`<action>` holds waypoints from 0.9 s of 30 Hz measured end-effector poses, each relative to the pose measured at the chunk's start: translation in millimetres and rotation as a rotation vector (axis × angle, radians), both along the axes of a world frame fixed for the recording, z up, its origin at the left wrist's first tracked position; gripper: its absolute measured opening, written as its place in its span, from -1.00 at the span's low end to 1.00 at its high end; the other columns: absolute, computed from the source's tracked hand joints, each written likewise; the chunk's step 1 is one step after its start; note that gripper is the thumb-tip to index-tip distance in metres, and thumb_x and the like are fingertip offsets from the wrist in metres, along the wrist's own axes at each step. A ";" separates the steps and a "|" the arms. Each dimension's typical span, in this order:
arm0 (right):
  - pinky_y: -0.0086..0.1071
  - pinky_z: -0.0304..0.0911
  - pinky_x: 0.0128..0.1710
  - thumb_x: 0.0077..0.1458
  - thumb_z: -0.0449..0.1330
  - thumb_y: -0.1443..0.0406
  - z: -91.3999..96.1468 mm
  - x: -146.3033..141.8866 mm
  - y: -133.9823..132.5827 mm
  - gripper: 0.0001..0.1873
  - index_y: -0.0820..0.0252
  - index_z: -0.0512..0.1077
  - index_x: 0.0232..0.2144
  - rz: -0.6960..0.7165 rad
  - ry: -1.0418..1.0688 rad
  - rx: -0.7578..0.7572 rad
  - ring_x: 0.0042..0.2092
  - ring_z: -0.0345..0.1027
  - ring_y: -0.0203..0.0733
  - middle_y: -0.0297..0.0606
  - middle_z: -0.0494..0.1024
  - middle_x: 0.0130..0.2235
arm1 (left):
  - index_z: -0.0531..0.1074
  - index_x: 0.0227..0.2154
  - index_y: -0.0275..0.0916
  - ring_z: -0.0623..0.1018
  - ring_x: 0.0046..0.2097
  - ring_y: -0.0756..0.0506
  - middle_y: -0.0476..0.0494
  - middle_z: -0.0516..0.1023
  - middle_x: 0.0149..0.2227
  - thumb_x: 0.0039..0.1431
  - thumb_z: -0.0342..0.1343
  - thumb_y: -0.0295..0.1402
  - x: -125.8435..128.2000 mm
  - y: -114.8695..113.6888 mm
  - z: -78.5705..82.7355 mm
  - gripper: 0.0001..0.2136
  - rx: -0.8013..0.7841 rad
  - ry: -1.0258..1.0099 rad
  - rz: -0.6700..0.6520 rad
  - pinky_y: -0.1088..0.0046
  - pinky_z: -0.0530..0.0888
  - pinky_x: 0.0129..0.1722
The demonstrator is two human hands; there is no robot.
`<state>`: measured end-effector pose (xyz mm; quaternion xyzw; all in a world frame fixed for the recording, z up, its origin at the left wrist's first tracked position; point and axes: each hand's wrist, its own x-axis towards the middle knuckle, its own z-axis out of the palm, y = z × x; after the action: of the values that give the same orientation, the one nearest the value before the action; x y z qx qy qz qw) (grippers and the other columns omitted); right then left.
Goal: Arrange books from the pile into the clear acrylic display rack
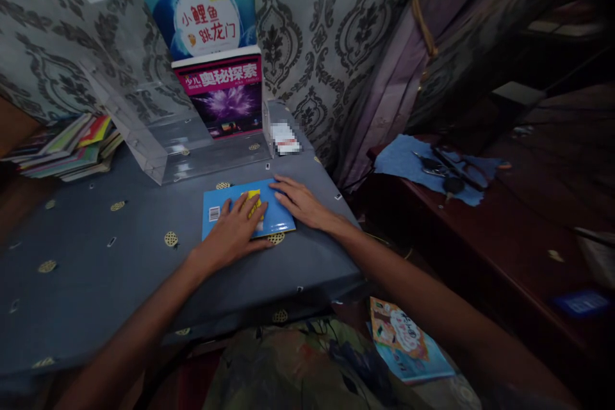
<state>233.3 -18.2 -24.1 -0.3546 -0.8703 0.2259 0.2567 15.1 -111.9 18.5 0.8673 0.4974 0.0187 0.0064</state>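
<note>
A blue book point(283, 221) lies closed and flat on the table, with a barcode near its left end and a yellow patch in the middle. My left hand point(236, 229) rests flat on its lower middle with fingers spread, partly covering the yellow patch. Over the book's right end lies my right hand point(303, 204), its fingers stretched out along the top right corner. Behind the book stands a clear acrylic rack point(144, 157). Leaning upright in its right part are a magenta and purple book point(228, 99) and a taller teal book point(206, 19).
A pile of books point(65, 147) sits at the table's left back. By the rack's right side lies a small white packet point(286, 139). To the right, a dark red surface point(490, 243) carries a blue cloth point(398, 157) with tools. Picture books point(408, 346) lie low beside my lap.
</note>
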 end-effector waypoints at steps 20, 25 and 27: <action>-0.03 0.20 0.27 0.33 -0.01 -0.14 13.1 -0.6 6.0 -0.38 0.12 0.53 0.08 0.032 0.509 -0.307 0.17 0.40 0.01 -0.13 0.57 0.12 | 0.42 -0.10 -0.23 0.64 -0.28 -0.11 -0.18 0.64 -0.27 0.50 -0.23 -0.29 -19.0 -10.5 27.7 -0.70 0.361 -0.028 0.061 0.45 0.47 -0.35; -0.14 0.39 0.10 0.08 0.34 -0.03 18.8 -15.4 5.0 -0.32 0.03 0.38 0.19 0.065 0.756 -0.421 0.11 0.43 -0.03 -0.13 0.45 0.22 | 0.41 -0.15 -0.19 0.50 -0.47 -0.03 -0.04 0.55 -0.43 0.47 -0.23 -0.20 -26.9 -6.0 54.8 -0.68 0.352 -0.319 0.212 0.50 0.32 -0.46; -0.16 0.44 0.05 0.03 0.39 0.03 24.6 -25.0 3.2 -0.24 -0.03 0.30 0.25 0.045 0.835 -0.435 0.09 0.44 -0.06 -0.14 0.37 0.28 | 0.41 -0.20 -0.19 0.44 -0.49 -0.01 0.02 0.48 -0.48 0.45 -0.20 -0.18 -26.9 -5.4 69.7 -0.68 0.351 -0.463 0.229 0.51 0.29 -0.46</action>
<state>208.2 -15.0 0.5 -0.2600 -0.6323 0.5318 0.4998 -11.8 -117.3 88.2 0.7663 0.5662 0.3020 -0.0326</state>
